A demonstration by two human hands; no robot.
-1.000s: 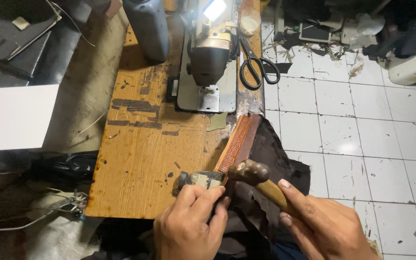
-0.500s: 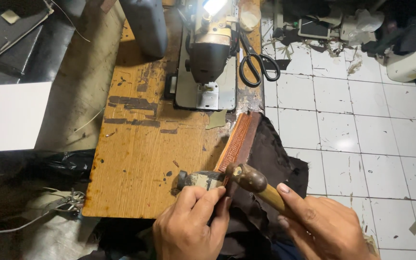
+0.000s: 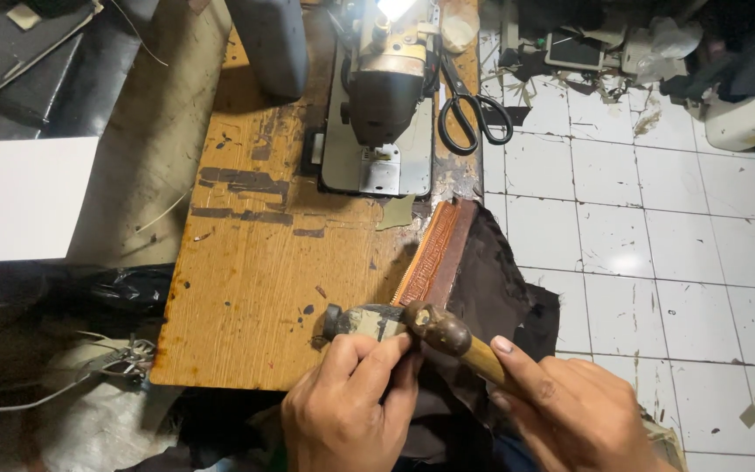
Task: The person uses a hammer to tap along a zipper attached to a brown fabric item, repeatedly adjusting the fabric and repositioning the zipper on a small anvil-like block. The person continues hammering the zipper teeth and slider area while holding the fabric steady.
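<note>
Gripping a hammer (image 3: 452, 336) by its wooden handle, your right hand (image 3: 574, 411) is wrapped closed around the shaft, with the rounded metal head resting at the bench's (image 3: 255, 288) front right corner; your left hand (image 3: 347, 406) pinches a small metal block (image 3: 364, 322) between thumb and fingers, holding it flat on the wood just left of the hammer head.

You can judge the hammer as head-heavy and rigid, so a hold low on the handle, where your hand sits now, gives swing and control; its long axis runs diagonally, head toward the upper left, handle toward the lower right. The block looks dense, hard and unlikely to slip once pinned; its long side lies roughly along the bench's front edge.

Touching both is a brown embossed strip (image 3: 434, 249) on dark fabric (image 3: 491, 280); it looks stiff along its length yet soft at the cloth, draping off the right edge; its long axis points from the front corner back toward the sewing machine (image 3: 382, 105); scissors (image 3: 469, 105) lie beside that machine near the back right.
</note>
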